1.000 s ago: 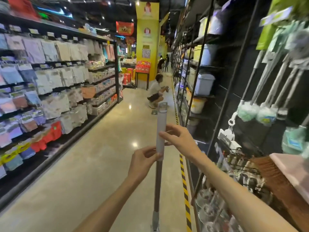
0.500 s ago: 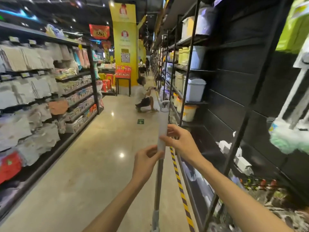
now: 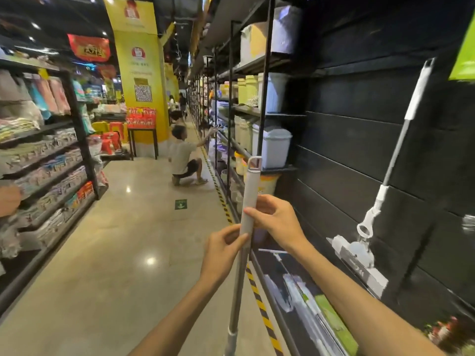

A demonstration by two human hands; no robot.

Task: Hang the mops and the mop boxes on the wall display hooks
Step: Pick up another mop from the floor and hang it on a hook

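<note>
I hold a mop upright by its long handle (image 3: 249,191), which has a white grip sleeve and a hanging loop at the top; its head is out of view below. My left hand (image 3: 223,249) pinches the handle at the sleeve's lower end. My right hand (image 3: 276,220) grips the sleeve just above it. On the black slat wall (image 3: 359,155) to the right one white sponge mop (image 3: 365,255) hangs at a slant. Mop boxes (image 3: 321,319) lie on the low shelf under the wall.
Shelves of bins and buckets (image 3: 273,146) run along the right beyond the wall. A person (image 3: 183,156) crouches in the aisle ahead, reaching to those shelves. Shelving with packed textiles (image 3: 46,160) lines the left. A yellow pillar (image 3: 140,73) stands at the aisle's far end.
My view has swung left along the wall, so the cluster of hung mops is gone and one sponge mop shows. Both hands keep the same hold on the handle.
</note>
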